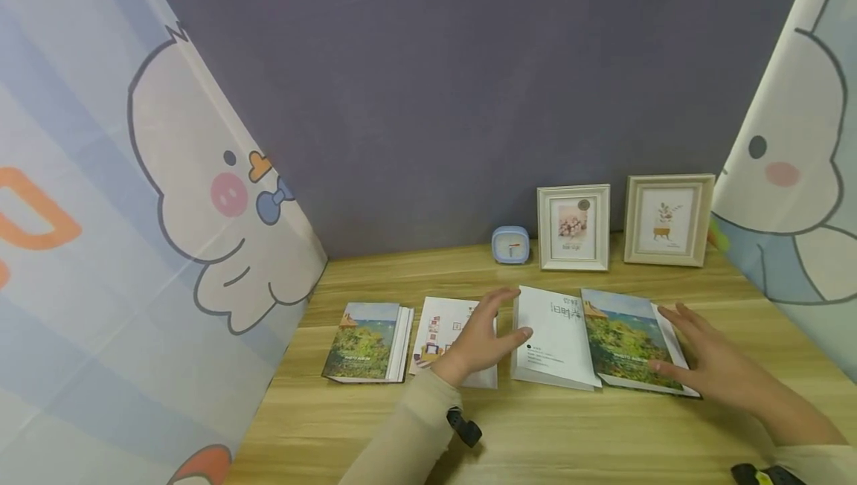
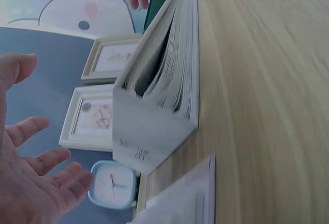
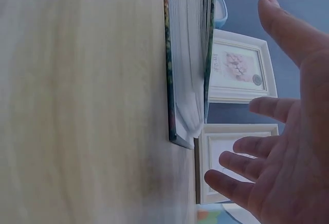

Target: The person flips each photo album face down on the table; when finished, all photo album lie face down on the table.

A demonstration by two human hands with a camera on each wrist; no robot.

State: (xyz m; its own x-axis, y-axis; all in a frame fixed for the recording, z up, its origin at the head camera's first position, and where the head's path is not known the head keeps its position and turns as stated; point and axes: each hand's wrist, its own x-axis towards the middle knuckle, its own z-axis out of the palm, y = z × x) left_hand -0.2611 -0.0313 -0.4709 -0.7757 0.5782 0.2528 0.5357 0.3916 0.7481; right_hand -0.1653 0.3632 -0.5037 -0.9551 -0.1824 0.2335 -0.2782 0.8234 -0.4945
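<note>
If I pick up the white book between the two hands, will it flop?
The white book might flop open if lifted carelessly, since its pages fan apart. It may feel fairly heavy, because those pages make a thick stack. It probably won't roll: its sides look flat.

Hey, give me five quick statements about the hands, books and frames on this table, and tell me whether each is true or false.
1. The left hand and right hand both grip nothing. True.
2. The blue clock stands left of both picture frames. True.
3. Both picture frames lie face down. False: they stand up, pictures showing.
4. Two landscape albums have matching covers. True.
5. The right hand is beside the clock. False: it is at the right-hand landscape album.
</note>
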